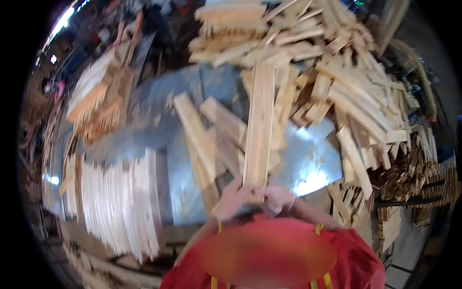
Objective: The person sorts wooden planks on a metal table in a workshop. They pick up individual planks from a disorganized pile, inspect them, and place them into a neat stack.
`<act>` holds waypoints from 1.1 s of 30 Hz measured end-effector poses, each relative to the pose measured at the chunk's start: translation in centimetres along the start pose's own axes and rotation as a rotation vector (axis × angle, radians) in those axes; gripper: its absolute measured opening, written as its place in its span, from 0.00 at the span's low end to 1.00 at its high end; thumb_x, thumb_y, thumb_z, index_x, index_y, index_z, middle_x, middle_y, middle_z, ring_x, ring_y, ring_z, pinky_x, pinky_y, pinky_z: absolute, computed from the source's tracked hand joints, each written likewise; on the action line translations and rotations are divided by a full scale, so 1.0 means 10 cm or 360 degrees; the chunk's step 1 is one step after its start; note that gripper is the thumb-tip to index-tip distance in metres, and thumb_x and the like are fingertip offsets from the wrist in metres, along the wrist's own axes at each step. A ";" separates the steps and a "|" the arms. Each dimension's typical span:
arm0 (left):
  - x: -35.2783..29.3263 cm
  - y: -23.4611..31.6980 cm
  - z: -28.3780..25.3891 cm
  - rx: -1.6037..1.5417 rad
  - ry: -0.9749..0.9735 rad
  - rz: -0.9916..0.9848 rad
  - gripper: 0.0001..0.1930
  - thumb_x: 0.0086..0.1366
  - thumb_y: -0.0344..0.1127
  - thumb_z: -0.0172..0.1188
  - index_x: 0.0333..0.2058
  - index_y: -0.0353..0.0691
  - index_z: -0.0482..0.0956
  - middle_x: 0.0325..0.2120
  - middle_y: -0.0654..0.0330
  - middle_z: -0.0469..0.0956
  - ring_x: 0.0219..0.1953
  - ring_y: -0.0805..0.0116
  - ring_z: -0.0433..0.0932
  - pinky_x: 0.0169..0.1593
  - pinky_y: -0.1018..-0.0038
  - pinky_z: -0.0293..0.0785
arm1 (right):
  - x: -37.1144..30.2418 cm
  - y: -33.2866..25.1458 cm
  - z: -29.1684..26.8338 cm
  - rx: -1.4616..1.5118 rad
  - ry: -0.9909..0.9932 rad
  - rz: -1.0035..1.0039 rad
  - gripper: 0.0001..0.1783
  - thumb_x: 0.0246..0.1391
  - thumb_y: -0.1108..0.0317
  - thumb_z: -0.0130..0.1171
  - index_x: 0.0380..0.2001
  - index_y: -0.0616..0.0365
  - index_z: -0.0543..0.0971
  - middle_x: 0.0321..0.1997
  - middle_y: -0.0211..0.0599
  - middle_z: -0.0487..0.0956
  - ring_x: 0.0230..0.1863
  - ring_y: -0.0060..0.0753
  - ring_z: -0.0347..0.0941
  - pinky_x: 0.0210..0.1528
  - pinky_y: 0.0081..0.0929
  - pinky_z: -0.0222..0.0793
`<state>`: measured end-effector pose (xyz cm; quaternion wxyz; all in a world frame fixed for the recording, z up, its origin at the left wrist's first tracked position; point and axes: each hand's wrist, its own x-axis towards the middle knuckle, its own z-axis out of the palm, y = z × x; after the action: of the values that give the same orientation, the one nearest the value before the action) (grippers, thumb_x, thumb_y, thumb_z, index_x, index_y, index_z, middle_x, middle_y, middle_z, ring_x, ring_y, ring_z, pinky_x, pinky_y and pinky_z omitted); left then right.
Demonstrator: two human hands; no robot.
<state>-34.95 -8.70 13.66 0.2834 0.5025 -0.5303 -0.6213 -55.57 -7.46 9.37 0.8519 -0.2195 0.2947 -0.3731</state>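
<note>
Gripping the board (260, 125) by its near end; fingers (239, 189) flank it.

Shiny bluish table (149, 125), bright light (65, 18)

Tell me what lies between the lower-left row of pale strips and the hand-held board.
In the head view, loose wooden pieces lie nearer the board, with blue-grey tabletop showing beside the strips.

Single view: head cam, L fisheye, pointing steeply dn & fwd. Wearer's red shirt (358, 253) at 6 o'clock, v. close; L hand (232, 198) + R hand (280, 196) just abv, near; metal table (150, 114) mid-range; stacked boards (232, 13) at 12, farther off.
</note>
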 end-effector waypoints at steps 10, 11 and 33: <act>0.79 -0.14 0.02 0.0683 0.0478 0.0145 0.28 0.65 0.44 0.66 0.58 0.32 0.78 0.44 0.43 0.83 0.47 0.47 0.83 0.53 0.57 0.78 | -0.14 -3.78 -1.55 -0.2602 0.1073 -0.1292 0.22 0.67 0.66 0.61 0.62 0.59 0.78 0.56 0.40 0.80 0.53 0.32 0.75 0.56 0.36 0.70; 0.94 -0.05 0.17 0.0796 0.0507 0.0170 0.29 0.63 0.44 0.67 0.58 0.32 0.78 0.45 0.43 0.82 0.49 0.46 0.82 0.54 0.56 0.77 | -0.17 -4.58 -1.59 -0.1739 0.1163 -0.1462 0.23 0.67 0.66 0.61 0.62 0.59 0.77 0.51 0.38 0.80 0.46 0.31 0.74 0.50 0.34 0.70; 1.91 -0.08 0.70 0.1430 0.0431 0.0338 0.39 0.62 0.52 0.67 0.69 0.44 0.70 0.63 0.53 0.76 0.63 0.45 0.73 0.68 0.56 0.66 | 0.92 -1.57 -1.13 -0.0949 0.0924 -0.0405 0.43 0.52 0.59 0.73 0.67 0.65 0.67 0.54 0.54 0.83 0.54 0.54 0.81 0.57 0.42 0.77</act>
<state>-47.64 -22.74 6.29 0.1665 0.5948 -0.7530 -0.2271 -66.05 -26.05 7.32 0.5802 -0.3766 0.5874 -0.4200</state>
